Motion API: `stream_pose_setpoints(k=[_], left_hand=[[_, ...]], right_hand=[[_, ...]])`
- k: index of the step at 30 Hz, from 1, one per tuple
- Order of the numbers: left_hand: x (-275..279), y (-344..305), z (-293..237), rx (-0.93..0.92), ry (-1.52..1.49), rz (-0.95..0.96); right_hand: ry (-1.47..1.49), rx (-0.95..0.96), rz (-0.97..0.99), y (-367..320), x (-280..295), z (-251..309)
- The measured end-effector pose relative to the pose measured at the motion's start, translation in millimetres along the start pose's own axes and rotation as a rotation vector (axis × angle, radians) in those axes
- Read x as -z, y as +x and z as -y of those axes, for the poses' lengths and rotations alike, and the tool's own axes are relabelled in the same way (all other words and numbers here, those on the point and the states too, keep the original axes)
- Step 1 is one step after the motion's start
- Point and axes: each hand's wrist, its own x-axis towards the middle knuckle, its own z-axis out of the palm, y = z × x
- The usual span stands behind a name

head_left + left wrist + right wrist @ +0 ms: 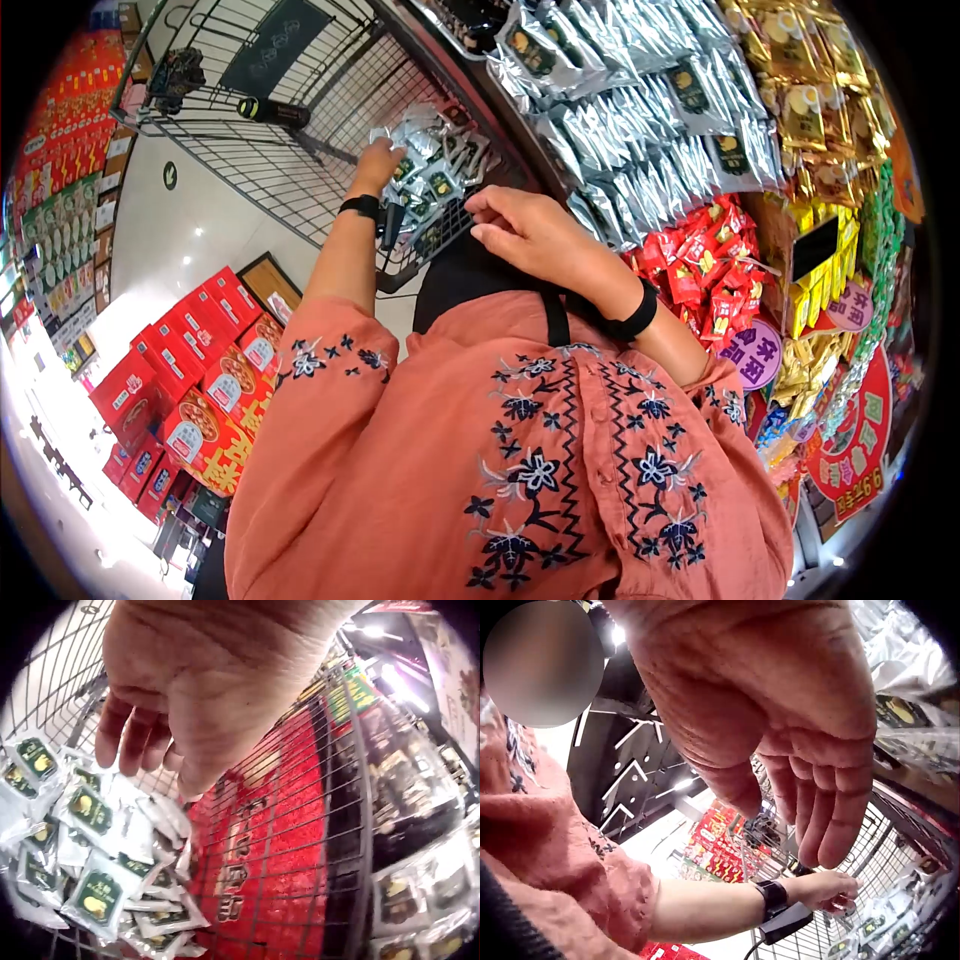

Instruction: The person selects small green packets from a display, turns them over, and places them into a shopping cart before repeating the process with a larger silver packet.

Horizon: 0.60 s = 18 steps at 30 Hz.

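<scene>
I am noting, by remote camera, a pile of silver packets [440, 182] with green labels; it is lying inside the wire shopping cart [240, 165]. The left hand [377, 166] is hanging over the edge of this pile, fingers loosely bent and gripping nothing; whether a fingertip is touching a packet, I am not managing to tell. The right hand [532, 232] is hanging by the cart's near edge, relaxed and empty. Beside the cart, silver display bags [640, 125] are standing in rows, red packets [705, 268] are lying heaped next to them, and gold bags [815, 115] are showing farther right. Red boxes [185, 345] are standing at the left.
</scene>
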Motion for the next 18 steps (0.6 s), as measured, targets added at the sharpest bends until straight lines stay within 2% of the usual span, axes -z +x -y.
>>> stream_pose_setpoints(k=[6, 8, 10, 14, 18], left_hand=[[-43, 9, 24, 0.277, 0.142, 0.188], [-66, 20, 54, 0.282, 0.166, 0.259], [-70, 21, 56, 0.286, 0.185, 0.287], [-57, 8, 19, 0.337, 0.338, 0.294], [-71, 5, 19, 0.288, 0.506, 0.210]], right_hand=[[-0.007, -0.083, 0.018, 20, -6, -19], [0.041, -0.131, 0.019, 24, -9, -27], [0.057, -0.144, 0.030, 27, -14, -36], [0.077, -0.142, 0.024, 30, -17, -42], [0.089, -0.148, 0.039, 30, -16, -38]])
